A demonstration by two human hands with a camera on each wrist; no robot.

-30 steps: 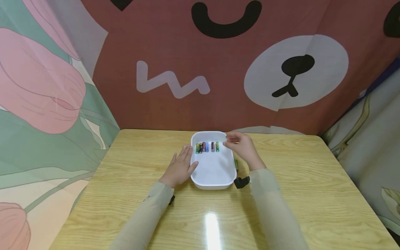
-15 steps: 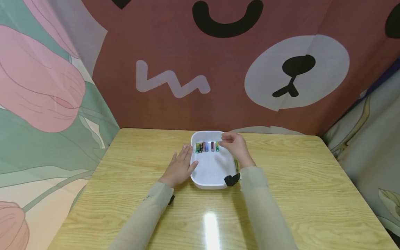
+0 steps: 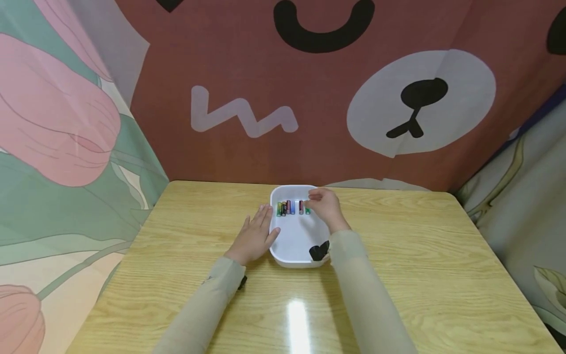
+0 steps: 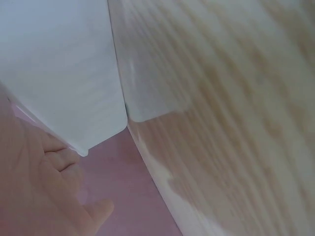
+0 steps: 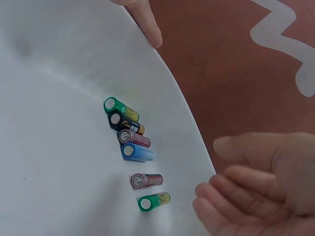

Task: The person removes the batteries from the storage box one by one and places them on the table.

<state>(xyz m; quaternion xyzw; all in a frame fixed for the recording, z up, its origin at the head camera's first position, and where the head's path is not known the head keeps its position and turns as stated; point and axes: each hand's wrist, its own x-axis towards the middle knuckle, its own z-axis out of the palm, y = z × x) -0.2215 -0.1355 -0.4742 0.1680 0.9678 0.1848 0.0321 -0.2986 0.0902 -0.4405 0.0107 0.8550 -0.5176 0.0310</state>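
A white tray (image 3: 297, 246) holds several AA-size batteries lying in a row. In the right wrist view, a green-yellow battery (image 5: 121, 109), a black-gold battery (image 5: 127, 123), a maroon battery (image 5: 134, 138) and a blue battery (image 5: 138, 152) lie close together. Set apart from these are another maroon battery (image 5: 146, 180) and another green-yellow battery (image 5: 154, 201). My right hand (image 3: 326, 209) hovers over the tray's right side beside that last battery, fingers loosely bent and holding nothing. With straight fingers, my left hand (image 3: 252, 238) rests along the tray's left wall.
The tray stands near the back of a wooden table (image 3: 212, 211). Behind it hangs a brown cloth (image 3: 247, 162) with a cartoon print. A black wrist camera (image 3: 319, 251) under my right sleeve overlaps the tray's near right corner.
My right hand has moved left, from the tray's right rim to over the end of the battery row. A green battery outside the tray is now hidden behind it. My left hand stays put.
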